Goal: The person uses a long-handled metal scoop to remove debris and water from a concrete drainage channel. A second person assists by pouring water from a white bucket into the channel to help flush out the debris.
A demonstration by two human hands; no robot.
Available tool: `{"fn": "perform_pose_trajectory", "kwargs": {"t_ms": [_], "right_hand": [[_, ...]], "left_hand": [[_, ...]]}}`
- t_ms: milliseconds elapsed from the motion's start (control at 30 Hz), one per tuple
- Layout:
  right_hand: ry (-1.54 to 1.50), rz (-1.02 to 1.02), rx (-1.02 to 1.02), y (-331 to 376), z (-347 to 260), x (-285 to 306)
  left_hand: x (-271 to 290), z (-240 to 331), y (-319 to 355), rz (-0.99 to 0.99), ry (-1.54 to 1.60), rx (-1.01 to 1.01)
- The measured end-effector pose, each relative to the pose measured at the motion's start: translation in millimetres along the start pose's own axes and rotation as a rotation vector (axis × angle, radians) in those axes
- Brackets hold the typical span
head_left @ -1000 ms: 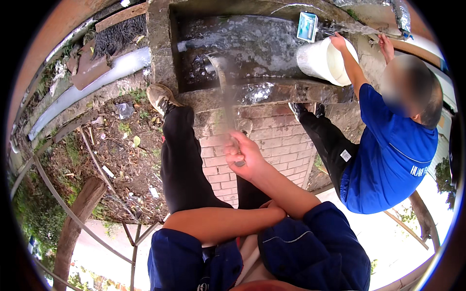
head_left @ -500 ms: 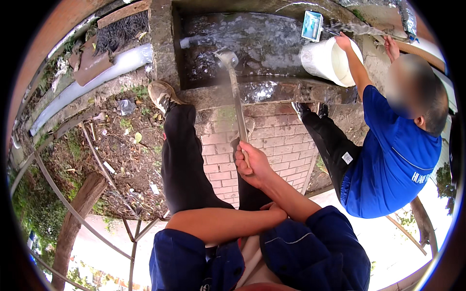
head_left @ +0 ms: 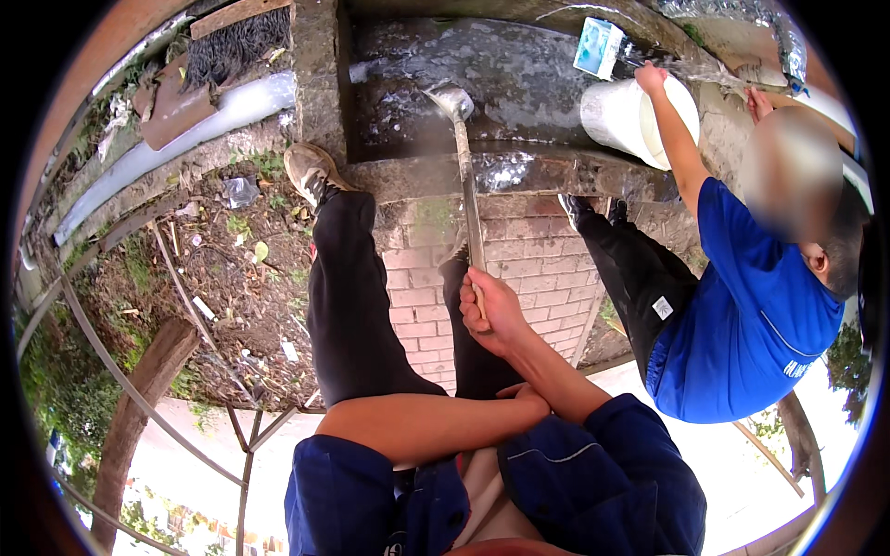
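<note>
In the head view, the person's right hand (head_left: 489,310) is closing around the lower end of a long-handled tool (head_left: 469,185), with the fingers wrapping the handle. The tool is pointing away from the person, and its metal head (head_left: 452,100) is being over the stone trough (head_left: 598,176); whether it is touching the bottom, I cannot tell. The left hand (head_left: 527,400) is resting under the right forearm, mostly hidden, so I cannot tell if it is wide, narrow or holding something. The left shoe (head_left: 313,169) is standing just beside the trough's corner. On the right side, a co-worker (head_left: 742,315) in a blue shirt is sitting and reaching over a white bucket (head_left: 612,119), which is tilting on its side at the trough's right end. Near the co-worker's hand (head_left: 652,76), a blue-and-white box (head_left: 598,48) is showing, and water (head_left: 700,72) is streaming beside it.
</note>
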State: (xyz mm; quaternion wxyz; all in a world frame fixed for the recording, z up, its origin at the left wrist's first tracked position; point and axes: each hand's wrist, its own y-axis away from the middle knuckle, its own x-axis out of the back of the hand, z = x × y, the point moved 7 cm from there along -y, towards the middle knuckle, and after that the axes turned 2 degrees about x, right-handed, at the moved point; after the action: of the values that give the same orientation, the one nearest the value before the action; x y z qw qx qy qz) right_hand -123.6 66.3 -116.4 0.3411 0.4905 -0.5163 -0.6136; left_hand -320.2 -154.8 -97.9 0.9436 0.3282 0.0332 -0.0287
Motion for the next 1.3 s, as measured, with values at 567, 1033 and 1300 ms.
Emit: {"fn": "perform_pose_trajectory", "kwargs": {"t_ms": [567,1033,1300], "right_hand": [[-0.040,-0.105,-0.128,-0.1,16.7,-13.0],[-0.690,-0.454,-0.100,-17.7,-49.3,-3.7],[-0.689,-0.318,-0.045,-7.4,-61.7,19.0]], "left_hand": [[72.4,-8.2,95.5,0.030,0.061,0.067],[88.8,-13.9,93.2,0.085,0.065,0.060],[97.2,-7.8,97.2,0.055,0.152,0.016]]}}
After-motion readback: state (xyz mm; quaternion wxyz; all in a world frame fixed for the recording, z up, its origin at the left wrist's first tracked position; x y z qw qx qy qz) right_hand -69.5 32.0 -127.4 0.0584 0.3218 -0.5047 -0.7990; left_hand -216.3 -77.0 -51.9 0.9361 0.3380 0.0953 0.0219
